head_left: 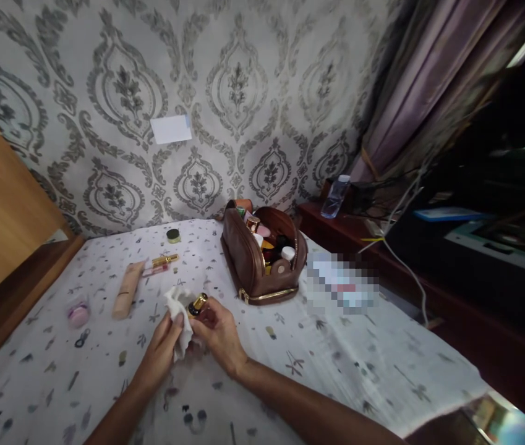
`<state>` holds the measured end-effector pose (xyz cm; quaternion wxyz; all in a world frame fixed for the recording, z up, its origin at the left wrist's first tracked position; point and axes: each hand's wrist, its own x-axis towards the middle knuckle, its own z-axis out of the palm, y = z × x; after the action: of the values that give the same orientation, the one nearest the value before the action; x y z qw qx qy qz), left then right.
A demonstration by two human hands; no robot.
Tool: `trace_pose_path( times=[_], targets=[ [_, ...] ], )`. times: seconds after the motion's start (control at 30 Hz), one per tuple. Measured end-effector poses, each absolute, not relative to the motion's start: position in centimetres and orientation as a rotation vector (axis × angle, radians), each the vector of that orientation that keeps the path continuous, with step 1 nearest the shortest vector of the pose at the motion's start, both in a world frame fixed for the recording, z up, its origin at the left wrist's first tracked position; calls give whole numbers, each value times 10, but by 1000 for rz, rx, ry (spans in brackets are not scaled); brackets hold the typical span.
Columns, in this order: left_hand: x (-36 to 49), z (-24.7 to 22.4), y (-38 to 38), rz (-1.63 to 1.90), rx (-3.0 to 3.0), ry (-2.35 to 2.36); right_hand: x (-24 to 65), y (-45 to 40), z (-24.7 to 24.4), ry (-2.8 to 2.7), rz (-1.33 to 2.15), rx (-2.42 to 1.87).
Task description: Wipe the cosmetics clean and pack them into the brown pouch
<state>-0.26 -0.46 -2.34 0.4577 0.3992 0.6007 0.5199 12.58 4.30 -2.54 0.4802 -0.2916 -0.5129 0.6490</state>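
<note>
My left hand (168,337) is closed on a crumpled white tissue (179,309). Pressed against that tissue is a small dark bottle with a gold cap (198,304), gripped by the fingers of my right hand (219,334). The bottle's lower part is hidden by the tissue and my fingers. Beyond my hands, to the right, a brown cosmetic bag (255,272) stands unzipped, packed with several bottles and jars. To the left lie a beige squeeze tube (128,289), a lip gloss tube with a gold cap (164,260) and a pink item in clear packaging (78,314).
A small round jar with a dark lid (173,235) sits near the wall on the patterned white cloth (253,383). On the right, a clear bottle (335,196) stands on a dark wooden ledge with white cables (410,272). A wooden panel (7,210) borders the left.
</note>
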Motion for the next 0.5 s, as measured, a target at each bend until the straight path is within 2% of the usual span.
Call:
trace_pose_path(
  times=[0.17,0.37,0.5],
  targets=[
    [-6,-22,-7,1255,835,1495,133,42,-22,-1280,1593,-617],
    [-4,-18,-7,1292,726,1565,142,50,-13,-1391,1444,-732],
    [-11,-17,-11,1376,752,1664,142,54,-7,-1334,1465,-713]
  ],
)
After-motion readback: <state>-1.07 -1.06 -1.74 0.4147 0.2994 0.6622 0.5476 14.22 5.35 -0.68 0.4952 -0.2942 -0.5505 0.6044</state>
